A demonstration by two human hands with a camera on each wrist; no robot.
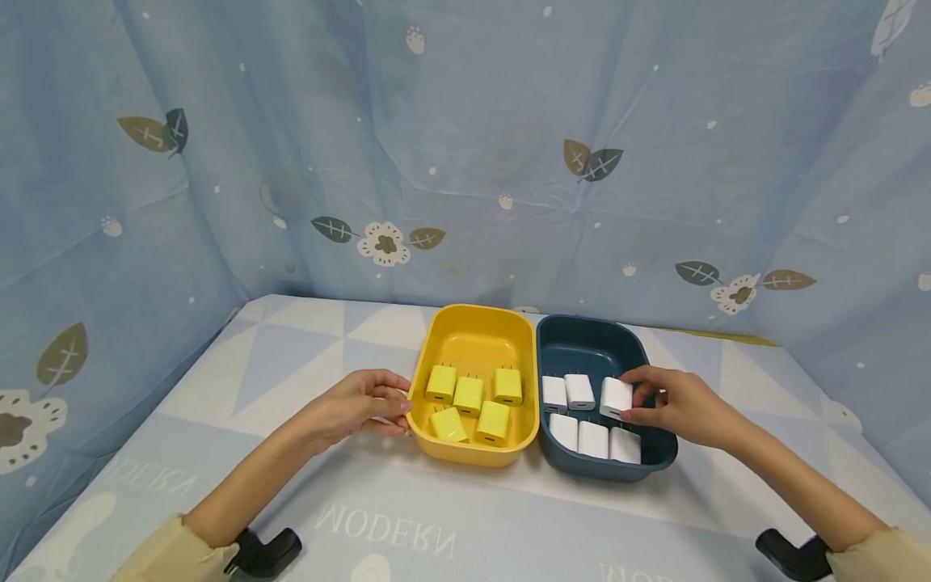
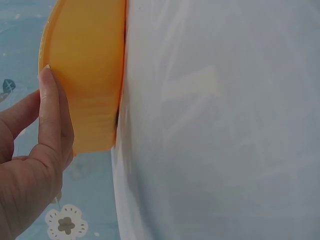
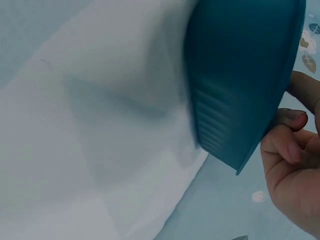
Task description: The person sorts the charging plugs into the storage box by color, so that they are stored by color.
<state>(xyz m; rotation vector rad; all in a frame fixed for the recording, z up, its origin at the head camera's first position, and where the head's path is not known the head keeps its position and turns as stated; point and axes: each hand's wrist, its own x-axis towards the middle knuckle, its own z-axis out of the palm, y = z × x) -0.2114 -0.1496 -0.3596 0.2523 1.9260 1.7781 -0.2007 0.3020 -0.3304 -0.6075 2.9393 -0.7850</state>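
Observation:
In the head view my left hand [image 1: 368,402] is at the left side of a yellow bin [image 1: 483,317]; in the left wrist view its nearly straight fingertips touch the bin's outer wall [image 2: 90,75]. Yellow plug chargers [image 1: 469,395], several of them, lie in the front part of that bin. My right hand [image 1: 676,402] pinches a white plug charger [image 1: 616,397] between thumb and fingers, over the right side of a dark blue bin [image 1: 592,326]. More white chargers [image 1: 592,440] lie inside. In the right wrist view the blue bin's wall [image 3: 240,75] hides the pinched charger.
The two bins stand side by side on a table with a patterned cloth [image 1: 291,347]. A blue curtain [image 1: 465,145] hangs behind and at both sides. Black straps with mounts [image 1: 265,554] are on both wrists.

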